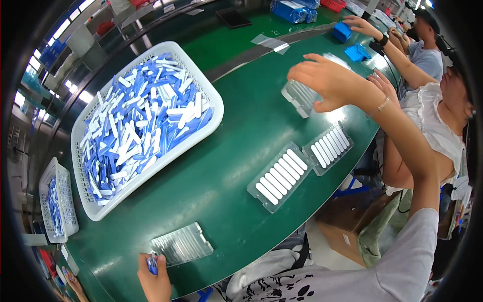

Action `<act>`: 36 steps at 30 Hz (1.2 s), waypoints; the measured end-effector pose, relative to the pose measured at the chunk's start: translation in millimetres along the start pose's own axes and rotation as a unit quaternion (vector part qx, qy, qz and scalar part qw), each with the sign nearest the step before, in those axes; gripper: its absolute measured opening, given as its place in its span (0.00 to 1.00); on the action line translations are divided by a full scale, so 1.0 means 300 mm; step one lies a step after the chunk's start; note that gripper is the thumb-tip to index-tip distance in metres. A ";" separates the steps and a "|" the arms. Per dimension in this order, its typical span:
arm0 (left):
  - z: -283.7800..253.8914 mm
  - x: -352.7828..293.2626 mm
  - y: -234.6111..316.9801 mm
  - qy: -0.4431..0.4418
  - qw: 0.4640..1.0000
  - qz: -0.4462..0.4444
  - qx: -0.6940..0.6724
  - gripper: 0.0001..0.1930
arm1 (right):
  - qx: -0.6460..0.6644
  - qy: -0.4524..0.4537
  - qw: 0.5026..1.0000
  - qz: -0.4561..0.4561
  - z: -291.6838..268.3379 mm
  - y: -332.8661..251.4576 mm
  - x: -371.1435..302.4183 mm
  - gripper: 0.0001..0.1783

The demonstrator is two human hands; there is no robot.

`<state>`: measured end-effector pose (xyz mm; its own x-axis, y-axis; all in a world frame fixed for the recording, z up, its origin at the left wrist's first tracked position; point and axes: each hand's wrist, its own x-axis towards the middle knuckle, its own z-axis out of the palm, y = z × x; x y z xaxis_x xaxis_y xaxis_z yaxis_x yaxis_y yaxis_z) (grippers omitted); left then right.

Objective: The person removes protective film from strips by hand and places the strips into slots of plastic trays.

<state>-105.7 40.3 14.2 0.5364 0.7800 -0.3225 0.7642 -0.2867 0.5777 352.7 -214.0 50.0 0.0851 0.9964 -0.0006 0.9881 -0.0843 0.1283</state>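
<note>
At the bottom left, my left hand [155, 282] is closed around one or more small blue plastic pieces [152, 263]. Its thumb lies beside the corner of a clear ridged plastic tray [183, 245] on the table. My right hand [329, 83] is stretched far to the right, fingers bent and thumb apart. Under it lies another clear ridged tray [300, 99], partly hidden; contact is hard to judge, but the hand looks raised above it. Two clear trays holding rows of white oblong pieces, a nearer tray [280, 177] and a farther tray [328, 147], lie between my arms.
A large white basket [214, 113] heaped with blue and white slim pieces stands on the green table [229, 146]. A smaller basket [70, 214] is at far left. Co-workers sit at right, one hand [365, 26] near blue packs [343, 32]. Another person's hand [74, 284] shows lower left.
</note>
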 end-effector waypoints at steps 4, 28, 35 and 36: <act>-0.006 -0.013 -0.048 0.055 0.997 0.042 -0.018 0.12 | 0.145 0.220 0.963 -0.052 -0.119 -0.290 0.105 0.40; 0.163 -0.074 0.264 -0.161 0.650 -0.085 -0.737 0.08 | 0.211 0.085 0.974 0.020 0.055 -0.627 0.060 0.31; 0.334 0.040 0.430 -0.257 0.480 -0.148 -0.825 0.11 | 0.343 0.328 0.880 -0.008 0.127 -0.794 -0.018 0.19; 0.345 0.038 0.442 -0.268 0.472 -0.151 -0.826 0.10 | 0.322 0.347 0.881 0.001 0.124 -0.800 -0.020 0.19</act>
